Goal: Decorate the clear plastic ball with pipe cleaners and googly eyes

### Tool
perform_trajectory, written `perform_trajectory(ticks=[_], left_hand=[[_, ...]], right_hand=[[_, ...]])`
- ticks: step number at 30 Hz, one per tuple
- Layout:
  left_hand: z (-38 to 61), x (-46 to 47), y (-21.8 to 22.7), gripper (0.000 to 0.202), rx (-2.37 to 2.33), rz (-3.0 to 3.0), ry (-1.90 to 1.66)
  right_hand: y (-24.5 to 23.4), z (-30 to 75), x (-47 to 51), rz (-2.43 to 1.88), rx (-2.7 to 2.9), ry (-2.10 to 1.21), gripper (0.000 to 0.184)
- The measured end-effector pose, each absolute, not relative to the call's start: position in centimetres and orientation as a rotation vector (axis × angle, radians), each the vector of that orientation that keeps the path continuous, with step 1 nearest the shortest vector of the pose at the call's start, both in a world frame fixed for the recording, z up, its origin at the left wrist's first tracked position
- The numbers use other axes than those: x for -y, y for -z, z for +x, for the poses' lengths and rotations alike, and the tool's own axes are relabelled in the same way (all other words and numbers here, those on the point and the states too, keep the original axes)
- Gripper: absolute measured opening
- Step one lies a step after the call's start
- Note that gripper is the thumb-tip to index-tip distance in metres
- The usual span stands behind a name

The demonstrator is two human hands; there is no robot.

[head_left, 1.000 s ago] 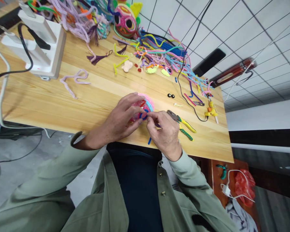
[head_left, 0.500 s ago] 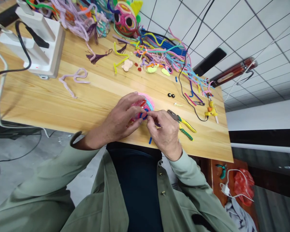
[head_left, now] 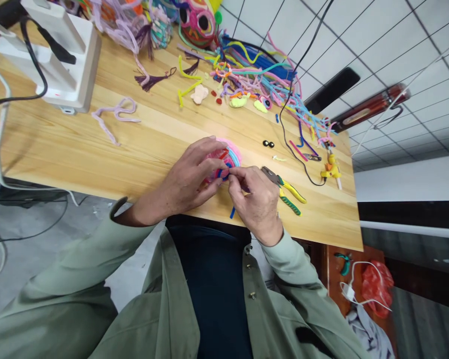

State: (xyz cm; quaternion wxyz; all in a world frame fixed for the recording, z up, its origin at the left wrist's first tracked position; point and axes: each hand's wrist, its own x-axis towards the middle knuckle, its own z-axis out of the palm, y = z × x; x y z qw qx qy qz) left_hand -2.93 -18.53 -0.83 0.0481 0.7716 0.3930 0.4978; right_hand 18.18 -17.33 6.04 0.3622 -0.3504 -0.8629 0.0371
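a: where's the pink coiled disc (head_left: 232,154) sitting?

b: on the wooden table (head_left: 134,149), close to the near edge, right in front of the person. the left hand (head_left: 189,174) is curled over it from the left, fingers wrapped on it, so it's holding it down.

a: and the other hand?

b: the right hand (head_left: 256,202) is pinched tight, thumb and forefinger on a blue pipe cleaner (head_left: 232,213) right at the disc's edge. its loose end pokes out under the hand.

a: anything nearby?

b: the yellow-green pliers (head_left: 289,193) lie just beside the right hand, untouched. two black bead eyes (head_left: 268,144) sit a bit beyond, with a yellow glue gun (head_left: 331,170) further right. the big pile of pipe cleaners (head_left: 254,80) is at the far edge, and a lilac pipe cleaner (head_left: 115,112) lies off to the left.
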Motion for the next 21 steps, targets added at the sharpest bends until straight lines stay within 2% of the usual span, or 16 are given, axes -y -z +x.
perform_trajectory(ticks=[8,12,16,21], left_hand=[[-3.2,18.6,0.7,0.028,-1.239,2.291,-1.419],[-3.0,18.6,0.7,0.033,-1.196,2.287,-1.483],[-2.9,18.6,0.7,0.039,-1.219,2.295,-1.46],[-2.8,18.7,0.7,0.034,-1.239,2.311,-1.462]], right_hand=[[-5.9,18.3,17.5,-0.922,2.281,-0.026,0.019],[-5.9,17.9,17.4,-0.933,2.236,0.002,0.009],[-5.9,17.2,17.1,-1.035,2.211,-0.052,0.008],[-5.7,16.8,16.9,-1.061,2.18,-0.108,0.007]])
